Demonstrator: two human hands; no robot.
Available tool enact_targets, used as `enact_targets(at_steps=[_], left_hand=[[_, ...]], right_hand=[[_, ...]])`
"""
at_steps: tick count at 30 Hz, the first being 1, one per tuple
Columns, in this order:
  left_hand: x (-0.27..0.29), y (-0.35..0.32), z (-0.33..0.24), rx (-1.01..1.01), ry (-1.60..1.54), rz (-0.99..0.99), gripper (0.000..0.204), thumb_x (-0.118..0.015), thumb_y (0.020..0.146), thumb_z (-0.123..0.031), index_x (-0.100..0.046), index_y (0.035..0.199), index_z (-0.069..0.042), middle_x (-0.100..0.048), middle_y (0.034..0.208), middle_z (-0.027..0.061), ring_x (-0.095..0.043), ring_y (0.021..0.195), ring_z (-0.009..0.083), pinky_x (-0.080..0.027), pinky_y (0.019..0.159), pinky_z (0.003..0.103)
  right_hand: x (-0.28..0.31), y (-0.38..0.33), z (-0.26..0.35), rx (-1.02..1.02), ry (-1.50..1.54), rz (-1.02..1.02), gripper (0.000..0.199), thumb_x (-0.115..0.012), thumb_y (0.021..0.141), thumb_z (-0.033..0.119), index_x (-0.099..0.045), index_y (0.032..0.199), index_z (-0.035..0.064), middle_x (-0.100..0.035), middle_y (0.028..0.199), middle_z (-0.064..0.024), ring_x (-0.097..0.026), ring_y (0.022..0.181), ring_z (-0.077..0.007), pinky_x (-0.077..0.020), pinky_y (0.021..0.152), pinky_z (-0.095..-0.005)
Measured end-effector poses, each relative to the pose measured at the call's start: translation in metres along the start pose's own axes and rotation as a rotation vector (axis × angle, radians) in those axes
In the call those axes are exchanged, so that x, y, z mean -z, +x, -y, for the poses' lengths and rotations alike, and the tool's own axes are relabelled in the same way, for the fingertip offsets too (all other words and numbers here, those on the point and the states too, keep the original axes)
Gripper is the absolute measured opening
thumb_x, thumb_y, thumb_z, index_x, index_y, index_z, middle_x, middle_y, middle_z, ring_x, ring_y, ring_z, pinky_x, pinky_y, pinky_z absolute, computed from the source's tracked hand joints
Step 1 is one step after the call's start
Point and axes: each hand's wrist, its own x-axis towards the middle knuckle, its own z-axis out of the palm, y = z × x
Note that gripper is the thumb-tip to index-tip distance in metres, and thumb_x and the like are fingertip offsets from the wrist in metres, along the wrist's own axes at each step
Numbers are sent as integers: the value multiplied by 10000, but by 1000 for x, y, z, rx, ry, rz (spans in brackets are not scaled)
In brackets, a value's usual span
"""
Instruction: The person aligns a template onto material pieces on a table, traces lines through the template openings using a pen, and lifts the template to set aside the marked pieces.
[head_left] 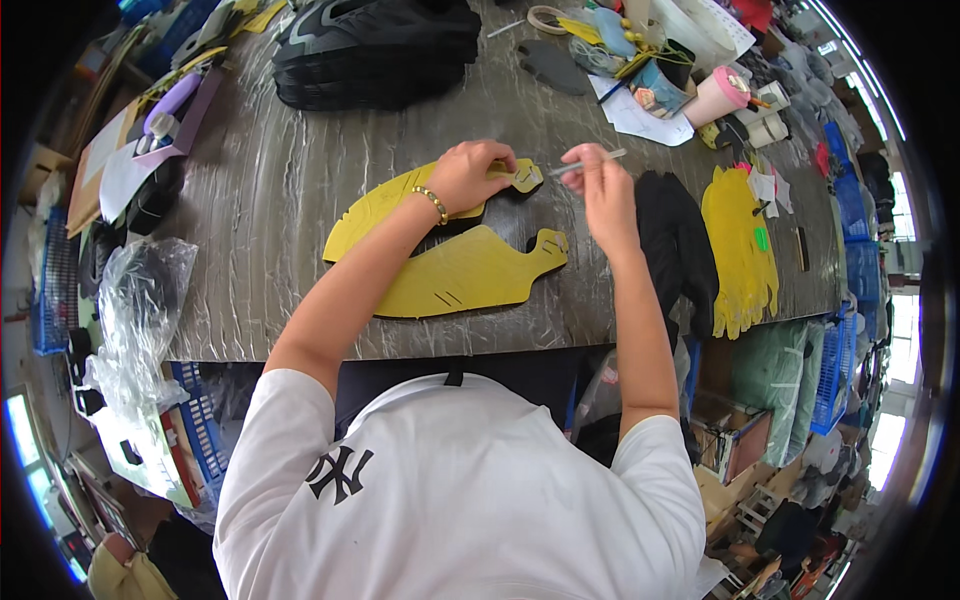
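Note:
Two curved yellow cut pieces with dark edges lie on the table in front of me, shaped like shoe-upper parts. My left hand (470, 178), with a beaded bracelet at its wrist, bends its fingers onto the narrow end of the far yellow piece (378, 205). The near yellow piece (460, 275) lies closer to me, untouched, its narrow end to the right with small slots. My right hand (600, 195) is raised just right of the far piece, its fingers closed on a thin silver pen (619, 155). The pen's tip points left, near that narrow end.
Black sheets (672, 230) and a stack of yellow pieces (738, 250) lie at the right. Black shoes (375, 50) stand at the back. A pink cup (718, 97), papers and small tools crowd the back right. A purple tray (180, 125) is at the left.

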Motion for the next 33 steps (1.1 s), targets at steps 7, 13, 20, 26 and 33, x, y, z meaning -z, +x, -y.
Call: enact_targets(at_steps=[7,13,20,26,33], left_hand=[[-2,-1,0,37,-42,-23,183,-708,734,-161,-662,902,-106,-697,902,76,-656,880,298,-515,796,396],[-2,-1,2,29,-26,-31,194,-708,724,-159,-662,905,-107,-698,903,86,-658,875,299,-521,783,396],[-3,-1,4,45,-38,-28,202,-707,720,-160,-661,908,-104,-698,895,88,-661,866,299,-522,773,398],[-2,-1,2,47,-34,-23,196,-698,726,-158,-662,912,-105,-697,889,87,-660,856,299,-522,769,399],[-2,-2,-1,13,10,-4,194,-690,754,-162,-697,947,-155,-680,951,84,-645,899,302,-515,797,395]], right_hand=[[-33,5,-16,7,16,52,231,-614,934,188,-635,928,-42,-666,707,-146,-672,649,-202,-510,621,-303],[-35,9,-15,96,-135,29,214,-616,926,177,-633,912,-36,-648,692,-173,-664,620,-239,-483,577,-327],[-31,-1,-16,60,-16,59,202,-602,933,161,-632,919,-38,-650,692,-164,-663,618,-217,-479,577,-317],[-27,-1,-15,38,-59,111,223,-598,936,162,-635,935,-57,-670,711,-146,-683,657,-199,-512,614,-297],[-19,11,-23,39,-33,98,217,-581,953,164,-639,948,-45,-691,751,-101,-668,682,-128,-524,629,-257]])
